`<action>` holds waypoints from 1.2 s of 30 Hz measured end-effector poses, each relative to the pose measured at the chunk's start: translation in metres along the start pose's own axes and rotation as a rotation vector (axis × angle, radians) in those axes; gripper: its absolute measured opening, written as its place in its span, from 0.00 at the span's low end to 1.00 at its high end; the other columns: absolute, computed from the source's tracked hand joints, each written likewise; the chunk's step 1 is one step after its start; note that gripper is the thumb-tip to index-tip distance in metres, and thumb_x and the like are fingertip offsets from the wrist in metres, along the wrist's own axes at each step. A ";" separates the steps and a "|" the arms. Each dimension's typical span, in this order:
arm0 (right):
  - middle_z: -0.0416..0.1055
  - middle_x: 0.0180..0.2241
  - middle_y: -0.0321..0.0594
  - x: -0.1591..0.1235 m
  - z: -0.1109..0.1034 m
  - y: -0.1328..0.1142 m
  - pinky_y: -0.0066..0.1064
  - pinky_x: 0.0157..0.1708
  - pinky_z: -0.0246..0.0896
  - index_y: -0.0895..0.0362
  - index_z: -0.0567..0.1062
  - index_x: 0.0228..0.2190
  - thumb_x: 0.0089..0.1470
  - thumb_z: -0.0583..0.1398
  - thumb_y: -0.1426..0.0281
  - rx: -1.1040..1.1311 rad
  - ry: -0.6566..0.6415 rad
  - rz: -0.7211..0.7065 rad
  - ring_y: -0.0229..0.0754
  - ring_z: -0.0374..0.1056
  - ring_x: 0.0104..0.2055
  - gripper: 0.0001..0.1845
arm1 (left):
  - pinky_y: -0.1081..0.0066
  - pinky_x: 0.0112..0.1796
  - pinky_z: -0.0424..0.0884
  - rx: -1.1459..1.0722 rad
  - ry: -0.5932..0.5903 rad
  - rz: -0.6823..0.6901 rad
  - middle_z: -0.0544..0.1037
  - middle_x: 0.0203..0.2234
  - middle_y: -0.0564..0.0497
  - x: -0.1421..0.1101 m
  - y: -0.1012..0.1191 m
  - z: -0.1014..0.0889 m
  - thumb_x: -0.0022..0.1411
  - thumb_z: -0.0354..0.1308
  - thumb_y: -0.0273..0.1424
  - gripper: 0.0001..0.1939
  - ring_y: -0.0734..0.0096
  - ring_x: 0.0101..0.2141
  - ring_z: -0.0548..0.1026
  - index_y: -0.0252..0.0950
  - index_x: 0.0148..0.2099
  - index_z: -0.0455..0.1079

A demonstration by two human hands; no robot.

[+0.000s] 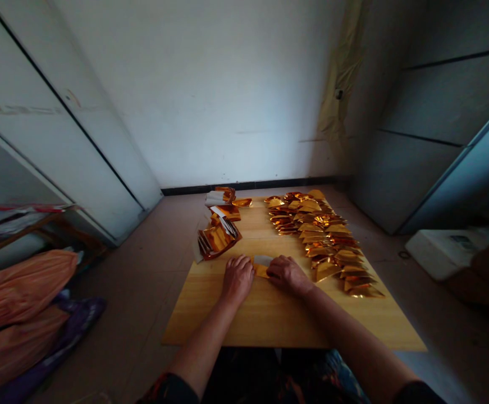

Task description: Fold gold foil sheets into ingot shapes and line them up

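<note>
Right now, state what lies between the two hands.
The head view shows a gold foil piece, partly white, between the left hand and right hand, both touching it.

Gold foil piece (pixel 261 267) between the hands is partly covered by the left hand (pixel 238 279) and right hand (pixel 288 275), so its full shape can't be seen. Foil stack (pixel 219 240) overlaps too much to count, and white paper in it is only partly visible. Long foil row (pixel 324 241) is also overlapped, with single pieces hard to separate. Orange bag (pixel 17 294) is cut off by the left edge. White box (pixel 446 252) has markings too small to read. Dark brown object (pixel 482 269) is cut off at right, too dark to identify.
</note>
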State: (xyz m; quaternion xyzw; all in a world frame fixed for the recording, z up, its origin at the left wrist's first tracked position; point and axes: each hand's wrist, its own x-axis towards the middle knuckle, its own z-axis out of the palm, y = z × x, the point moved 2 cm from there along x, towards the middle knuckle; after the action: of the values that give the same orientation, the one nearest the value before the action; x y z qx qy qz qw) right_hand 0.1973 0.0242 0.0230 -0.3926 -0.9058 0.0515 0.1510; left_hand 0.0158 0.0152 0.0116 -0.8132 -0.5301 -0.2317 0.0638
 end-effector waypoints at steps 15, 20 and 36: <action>0.70 0.31 0.42 -0.004 0.007 -0.011 0.35 0.36 0.49 0.57 0.73 0.31 0.62 0.50 0.74 -0.235 0.034 -0.113 0.42 0.60 0.35 0.13 | 0.54 0.51 0.58 0.074 -0.125 0.070 0.73 0.38 0.47 -0.005 0.016 -0.014 0.61 0.51 0.27 0.10 0.62 0.44 0.69 0.42 0.42 0.71; 0.70 0.34 0.41 -0.003 0.007 -0.008 0.34 0.37 0.49 0.57 0.73 0.32 0.61 0.52 0.73 -0.220 0.008 -0.083 0.42 0.60 0.37 0.10 | 0.46 0.55 0.51 0.080 -0.160 0.105 0.70 0.48 0.46 -0.013 0.012 -0.016 0.61 0.53 0.31 0.13 0.58 0.51 0.66 0.48 0.48 0.69; 0.70 0.39 0.39 -0.008 0.000 0.004 0.32 0.42 0.50 0.52 0.75 0.37 0.58 0.56 0.63 0.047 0.005 0.008 0.41 0.61 0.42 0.09 | 0.43 0.56 0.49 0.015 -0.107 0.031 0.74 0.44 0.49 -0.009 0.011 -0.012 0.59 0.57 0.32 0.09 0.59 0.50 0.68 0.50 0.43 0.73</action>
State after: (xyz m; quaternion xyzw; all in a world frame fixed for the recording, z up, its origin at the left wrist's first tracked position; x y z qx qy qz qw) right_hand 0.2051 0.0212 0.0203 -0.3927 -0.9023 0.0722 0.1624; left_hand 0.0190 -0.0011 0.0200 -0.8320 -0.5219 -0.1826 0.0452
